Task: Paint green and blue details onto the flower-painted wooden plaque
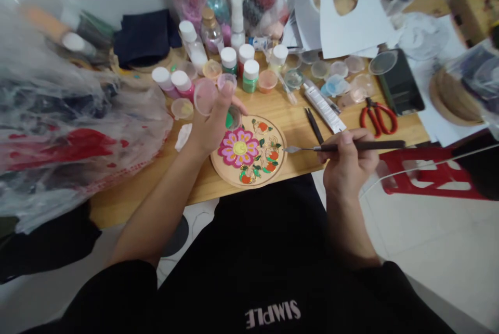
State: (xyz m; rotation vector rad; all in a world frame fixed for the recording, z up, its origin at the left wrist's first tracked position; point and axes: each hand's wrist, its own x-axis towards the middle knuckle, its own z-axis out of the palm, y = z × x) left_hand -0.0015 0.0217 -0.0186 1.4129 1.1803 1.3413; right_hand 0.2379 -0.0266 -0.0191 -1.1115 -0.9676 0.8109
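Note:
A round wooden plaque (pixel 230 174) lies at the table's front edge. It bears a pink and yellow flower and smaller orange flowers with green leaves, some areas still bare wood colour. My left hand (pixel 210 128) is over its upper left side, closed around a small clear cup of green paint (pixel 235 119), partly hidden by the fingers. To the right, my right hand (pixel 346 162) grips a palette knife (pixel 364 145) by its dark handle. The pointed metal blade reaches the plaque's right edge; I cannot tell whether it touches.
Several white-capped paint jars (pixel 250 75) and small clear cups (pixel 267 80) stand behind the plaque. Black tweezers (pixel 314 125), a paint tube (pixel 323 106), red-handled pliers (pixel 378 118) and a phone (pixel 401 81) lie to the right. A plastic bag (pixel 78 131) covers the left side.

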